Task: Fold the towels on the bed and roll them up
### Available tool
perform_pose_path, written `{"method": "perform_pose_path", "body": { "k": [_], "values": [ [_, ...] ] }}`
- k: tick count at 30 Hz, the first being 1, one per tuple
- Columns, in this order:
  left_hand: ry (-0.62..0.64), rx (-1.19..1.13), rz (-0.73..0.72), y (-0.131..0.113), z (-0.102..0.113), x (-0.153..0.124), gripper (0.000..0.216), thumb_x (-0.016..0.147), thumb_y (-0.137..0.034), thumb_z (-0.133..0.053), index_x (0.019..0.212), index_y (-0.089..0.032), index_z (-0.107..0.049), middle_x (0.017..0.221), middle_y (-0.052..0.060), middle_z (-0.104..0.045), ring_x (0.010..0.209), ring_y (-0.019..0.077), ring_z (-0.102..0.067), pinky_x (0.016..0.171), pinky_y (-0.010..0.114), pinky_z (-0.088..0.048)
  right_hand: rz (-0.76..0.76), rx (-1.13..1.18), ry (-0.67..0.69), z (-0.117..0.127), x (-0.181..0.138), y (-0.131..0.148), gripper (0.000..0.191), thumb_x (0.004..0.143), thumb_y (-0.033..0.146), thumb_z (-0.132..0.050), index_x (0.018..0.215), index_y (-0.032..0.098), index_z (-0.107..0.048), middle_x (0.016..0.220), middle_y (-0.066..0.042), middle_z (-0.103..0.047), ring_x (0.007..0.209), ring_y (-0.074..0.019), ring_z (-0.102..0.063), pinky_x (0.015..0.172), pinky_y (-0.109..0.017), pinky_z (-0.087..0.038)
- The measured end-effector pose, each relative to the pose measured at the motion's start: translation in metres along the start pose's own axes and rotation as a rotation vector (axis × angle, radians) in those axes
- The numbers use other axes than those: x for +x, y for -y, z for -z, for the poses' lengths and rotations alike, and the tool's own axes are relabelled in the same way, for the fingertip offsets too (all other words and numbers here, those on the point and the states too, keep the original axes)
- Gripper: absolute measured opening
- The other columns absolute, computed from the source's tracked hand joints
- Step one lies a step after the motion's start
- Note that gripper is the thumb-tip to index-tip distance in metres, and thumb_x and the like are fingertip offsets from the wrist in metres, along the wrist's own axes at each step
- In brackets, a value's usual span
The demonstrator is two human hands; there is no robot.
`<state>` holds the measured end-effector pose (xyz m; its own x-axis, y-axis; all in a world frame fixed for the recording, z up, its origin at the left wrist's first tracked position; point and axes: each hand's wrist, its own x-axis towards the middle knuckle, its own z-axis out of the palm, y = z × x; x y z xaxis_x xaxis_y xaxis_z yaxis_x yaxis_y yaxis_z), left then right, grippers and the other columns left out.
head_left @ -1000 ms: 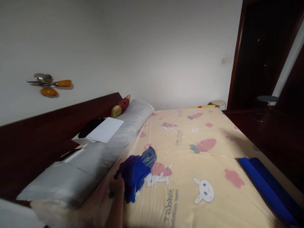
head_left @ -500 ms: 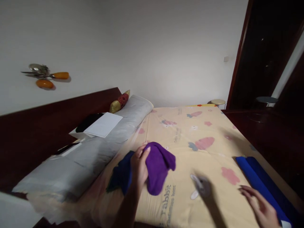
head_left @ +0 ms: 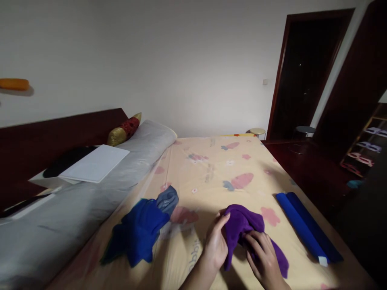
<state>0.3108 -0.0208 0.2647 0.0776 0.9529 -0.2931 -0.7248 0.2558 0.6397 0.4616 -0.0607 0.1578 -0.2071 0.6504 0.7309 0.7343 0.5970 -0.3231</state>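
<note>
A crumpled purple cloth [head_left: 240, 217] hangs above the bed, gathered between my two hands. My left hand [head_left: 216, 243] pinches its left edge with the thumb on top. My right hand [head_left: 263, 255] has its fingers curled into the lower folds, and the fingertips are partly hidden by the fabric. One end of the cloth droops past the right wrist. Left of my hands lie a bunched blue cloth [head_left: 142, 229] and a small grey-blue cloth [head_left: 168, 200] touching it. To the right is a long folded blue cloth [head_left: 299, 221] with a white tag at its near end.
The bed has a cream patterned sheet [head_left: 208, 185]. Along its left side runs a grey bolster [head_left: 151, 149], bearing a white flat box [head_left: 96, 163] and a red-and-gold cushion [head_left: 124, 129]. Beyond the bed stand two stools, and a shoe rack [head_left: 363, 151] is at the right.
The purple cloth has moved right with my left hand, and my right hand has come in from the far right and taken hold of it. The view has turned right.
</note>
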Motion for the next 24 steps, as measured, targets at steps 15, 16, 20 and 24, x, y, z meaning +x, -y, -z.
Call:
{"method": "perform_pose_path", "body": {
  "k": [15, 16, 20, 24],
  "values": [
    [-0.096, -0.074, 0.081, 0.006, 0.004, 0.001, 0.02, 0.064, -0.022, -0.076, 0.079, -0.023, -0.062, 0.078, -0.001, -0.07, 0.087, 0.0195, -0.07, 0.082, 0.031, -0.056, 0.143, 0.234, 0.062, -0.004, 0.013, 0.033, 0.034, 0.083, 0.02, -0.058, 0.117, 0.02, -0.054, 0.092, -0.007, -0.066, 0.084, -0.0211, -0.064, 0.076, -0.034, -0.055],
    [-0.096, -0.068, 0.078, 0.006, 0.005, 0.002, 0.02, 0.064, -0.022, -0.076, 0.078, -0.023, -0.062, 0.077, -0.002, -0.069, 0.086, 0.0189, -0.069, 0.082, 0.031, -0.056, 0.15, 0.27, 0.067, -0.002, 0.013, 0.031, 0.031, 0.084, 0.018, -0.055, 0.115, 0.02, -0.054, 0.09, -0.006, -0.067, 0.083, -0.0203, -0.064, 0.077, -0.034, -0.055],
    [-0.068, 0.0, 0.057, 0.011, 0.015, 0.007, 0.021, 0.065, -0.025, -0.077, 0.081, -0.023, -0.063, 0.076, -0.003, -0.069, 0.079, 0.0153, -0.067, 0.08, 0.028, -0.053, 0.072, 0.444, 0.007, 0.003, 0.009, 0.022, 0.023, 0.088, 0.019, -0.048, 0.11, 0.022, -0.055, 0.094, -0.006, -0.069, 0.086, -0.0203, -0.066, 0.079, -0.034, -0.055],
    [0.194, 0.202, 0.094, 0.015, 0.047, 0.033, 0.028, 0.072, -0.032, -0.072, 0.098, -0.023, -0.066, 0.092, 0.003, -0.071, 0.09, 0.0169, -0.067, 0.086, 0.029, -0.05, -0.238, 0.538, -0.069, 0.012, 0.001, 0.005, 0.019, 0.091, 0.027, -0.047, 0.103, 0.024, -0.061, 0.091, -0.005, -0.072, 0.083, -0.0196, -0.069, 0.072, -0.028, -0.057]
  ]
}}
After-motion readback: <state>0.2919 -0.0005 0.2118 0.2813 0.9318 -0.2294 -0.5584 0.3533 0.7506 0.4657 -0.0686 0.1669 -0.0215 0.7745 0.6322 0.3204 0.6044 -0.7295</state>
